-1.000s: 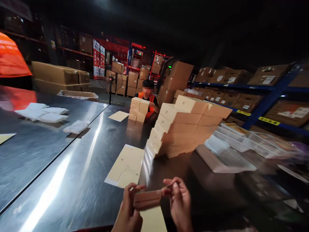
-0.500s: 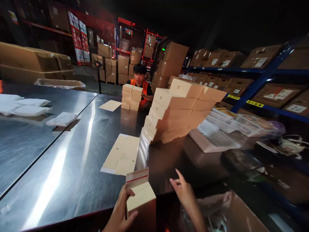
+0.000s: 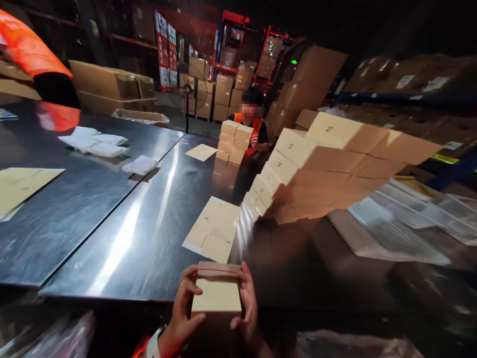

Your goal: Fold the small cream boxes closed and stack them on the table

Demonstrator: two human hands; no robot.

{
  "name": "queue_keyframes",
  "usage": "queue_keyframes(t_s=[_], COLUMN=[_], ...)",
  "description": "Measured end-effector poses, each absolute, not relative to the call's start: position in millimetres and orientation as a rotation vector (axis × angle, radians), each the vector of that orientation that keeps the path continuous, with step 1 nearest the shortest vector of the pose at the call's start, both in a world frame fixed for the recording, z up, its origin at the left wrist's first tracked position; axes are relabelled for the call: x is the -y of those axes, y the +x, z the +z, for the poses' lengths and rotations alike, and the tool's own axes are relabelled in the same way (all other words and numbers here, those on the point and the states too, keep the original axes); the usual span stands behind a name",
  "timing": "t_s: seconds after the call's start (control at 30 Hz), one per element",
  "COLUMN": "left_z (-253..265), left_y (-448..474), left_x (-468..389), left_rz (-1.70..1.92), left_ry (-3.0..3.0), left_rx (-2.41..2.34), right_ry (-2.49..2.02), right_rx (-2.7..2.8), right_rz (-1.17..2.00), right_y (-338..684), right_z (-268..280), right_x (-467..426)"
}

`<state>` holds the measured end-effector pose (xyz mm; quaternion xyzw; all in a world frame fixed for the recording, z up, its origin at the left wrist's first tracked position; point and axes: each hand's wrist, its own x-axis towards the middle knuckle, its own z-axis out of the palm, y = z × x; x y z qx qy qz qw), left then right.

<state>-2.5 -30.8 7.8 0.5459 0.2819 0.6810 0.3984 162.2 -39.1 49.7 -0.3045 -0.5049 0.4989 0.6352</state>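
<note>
A small cream cardboard box (image 3: 216, 295) is held at the near edge of the dark metal table (image 3: 141, 271). Its flap, with a red strip across it, stands up at the far side. My left hand (image 3: 183, 303) grips the box's left side, fingers at the flap and thumb near the front corner. Around the right side wraps my right hand (image 3: 247, 301), its fingertips reaching the flap. Just beyond the box lies a flat stack of unfolded cartons (image 3: 214, 228). A tall stack of closed boxes (image 3: 316, 174) rises to the right of it.
Across the table a co-worker (image 3: 257, 124) sits behind a smaller box stack (image 3: 233, 141). Another person's orange sleeve (image 3: 33, 44) reaches in at the left. White packets (image 3: 95, 141) lie on the left tabletop. White plastic baskets (image 3: 421, 204) stand at the right.
My right hand has come in from the right and now holds the box's right side. The view has turned left, and an orange sleeve has entered at the left.
</note>
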Motion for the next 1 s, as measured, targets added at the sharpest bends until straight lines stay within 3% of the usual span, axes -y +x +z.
queue_keyframes(t_s=[0.1, 0.27, 0.5, 1.0], left_z=[37.4, 83.8, 74.9, 73.5], left_y=[-5.0, -17.8, -14.2, -17.3], left_x=[33.6, 28.8, 24.5, 21.6], left_rz=[1.765, 1.414, 1.584, 1.559], left_ry=[1.487, 1.953, 1.944, 1.938], left_rx=[-0.685, -0.766, -0.683, -0.615], right_ry=[-0.73, -0.734, -0.715, -0.789], right_rx=[1.388, 1.539, 1.583, 1.574], right_rz=[0.869, 0.582, 0.55, 0.655], right_y=[168.4, 170.1, 162.9, 164.5], right_z=[51.2, 61.6, 70.3, 71.7], right_x=[36.4, 30.8, 32.4, 37.6])
